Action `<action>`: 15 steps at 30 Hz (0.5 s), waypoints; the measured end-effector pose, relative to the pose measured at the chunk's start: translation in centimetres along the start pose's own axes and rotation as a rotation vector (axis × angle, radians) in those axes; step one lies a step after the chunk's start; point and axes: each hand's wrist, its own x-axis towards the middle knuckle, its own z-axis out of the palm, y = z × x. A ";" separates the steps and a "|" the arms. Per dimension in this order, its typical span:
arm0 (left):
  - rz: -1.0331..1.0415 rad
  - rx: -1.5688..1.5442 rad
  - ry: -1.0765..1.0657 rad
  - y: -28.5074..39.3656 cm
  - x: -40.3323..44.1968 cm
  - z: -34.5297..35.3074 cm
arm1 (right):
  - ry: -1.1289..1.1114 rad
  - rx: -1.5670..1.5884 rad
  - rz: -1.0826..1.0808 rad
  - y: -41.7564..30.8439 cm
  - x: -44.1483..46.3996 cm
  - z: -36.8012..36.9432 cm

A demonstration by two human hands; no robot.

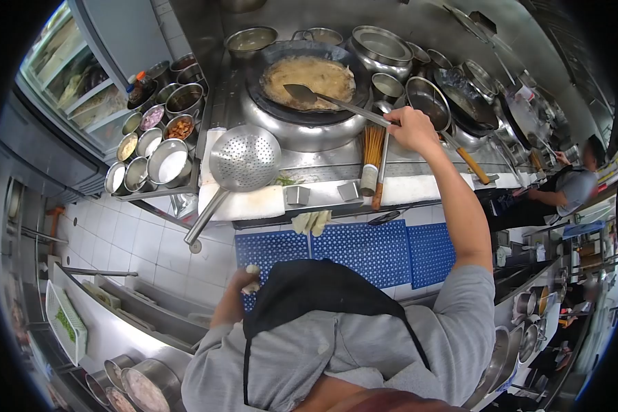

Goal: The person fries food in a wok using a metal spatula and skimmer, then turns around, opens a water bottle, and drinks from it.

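The spatula [333, 101] is located at the wok [253, 86]: its dark, flat blade sits in the frothy, yellow-brown liquid inside the rim, and its straight metal handle runs over the wok's right side to the right grip [413, 129]. The right grip is clamped on that handle, right of the wok, leaving the blade to its left. The left grip [239, 280] is low in front of the wok, well apart from it, with the fingers closed on a pale cloth [253, 270]. The wok is dark, round and wide-rimmed, seated on a smooth, bright metal ring [302, 134] on the steel worktop [323, 165]. Left-front of the wok lies a round metal strainer [245, 158] with a perforated bowl, its handle projecting past the worktop edge. Right-front of the wok is a brush [372, 147] of straw-coloured bristles. Left of the wok, round metal containers hold white contents [168, 163], orange-red pieces [180, 128] and pinkish chopped pieces [152, 117]. Right of the wok, just beside it, a small metal pot [387, 87] contains a pale substance; its exact nature cannot be determined.
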 end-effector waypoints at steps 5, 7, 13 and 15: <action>-0.011 -0.060 -0.029 -0.8 -0.4 0.1 | 0.023 0.054 0.008 2.2 -1.2 -2.4; -0.028 -0.002 -0.019 -0.4 -0.8 0.1 | 0.020 0.103 0.047 2.6 -1.3 -3.4; -0.032 0.003 -0.047 0.8 -1.8 0.0 | 0.333 -0.204 -0.147 6.2 4.8 -0.2; 0.070 0.052 -0.008 -1.0 1.6 1.0 | 0.215 -0.275 -0.028 5.2 7.1 -0.7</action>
